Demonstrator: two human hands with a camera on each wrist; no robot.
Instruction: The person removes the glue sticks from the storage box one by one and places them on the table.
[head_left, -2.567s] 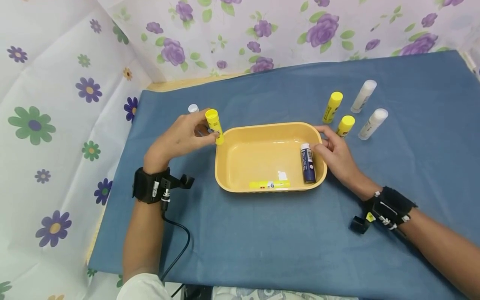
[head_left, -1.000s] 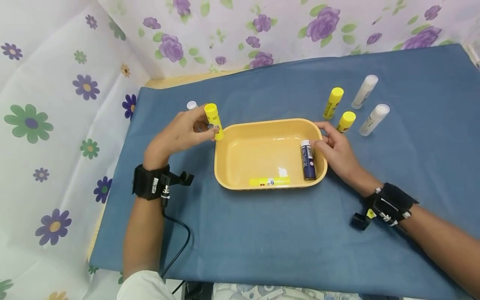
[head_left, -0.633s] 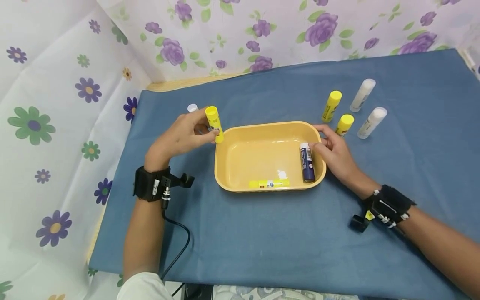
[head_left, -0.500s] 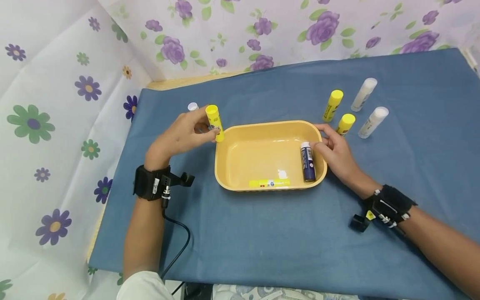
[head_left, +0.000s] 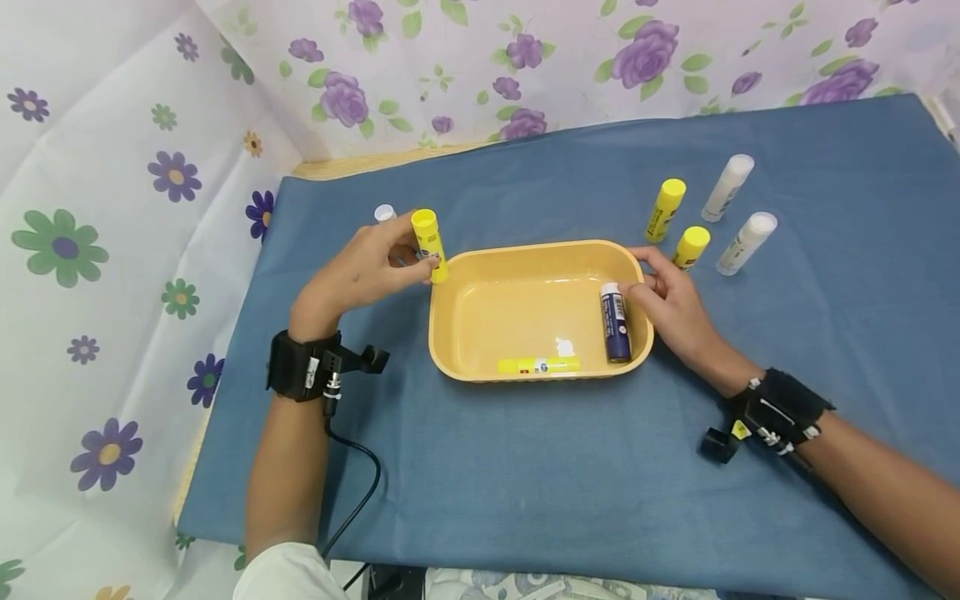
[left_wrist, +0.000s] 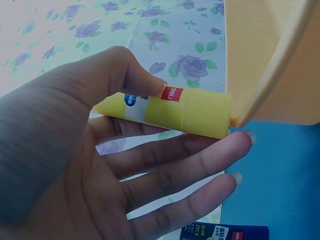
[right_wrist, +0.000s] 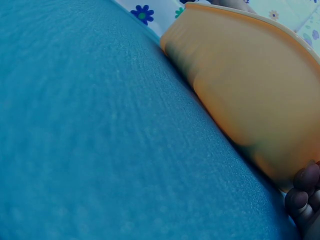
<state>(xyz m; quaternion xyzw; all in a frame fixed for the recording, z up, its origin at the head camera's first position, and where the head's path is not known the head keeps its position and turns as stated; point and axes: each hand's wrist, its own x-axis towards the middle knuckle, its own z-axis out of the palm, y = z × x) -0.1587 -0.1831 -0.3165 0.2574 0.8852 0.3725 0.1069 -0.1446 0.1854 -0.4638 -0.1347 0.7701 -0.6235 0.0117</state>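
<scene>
My left hand (head_left: 371, 265) pinches a yellow glue stick (head_left: 429, 247) between thumb and fingers, at the left rim of a yellow-orange plastic basin (head_left: 517, 317). In the left wrist view the glue stick (left_wrist: 190, 110) shows a red label, and its end lies right at the basin's rim (left_wrist: 277, 65). My right hand (head_left: 671, 312) grips the basin's right end, thumb over the rim and fingers outside. Inside the basin, a dark blue glue stick with a white cap (head_left: 615, 323) leans by the right wall, and a yellow glue stick (head_left: 538, 366) lies along the near side.
Two yellow glue sticks (head_left: 665, 210) and two white ones (head_left: 741, 244) stand upright behind my right hand. A dark blue glue stick with a white cap (head_left: 385, 213) stands behind my left hand, mostly hidden. Blue cloth (head_left: 487, 475) covers the table; flowered sheeting (head_left: 465, 75) hangs behind it.
The head view shifts slightly. Both hands, the held glue stick and the basin keep their places.
</scene>
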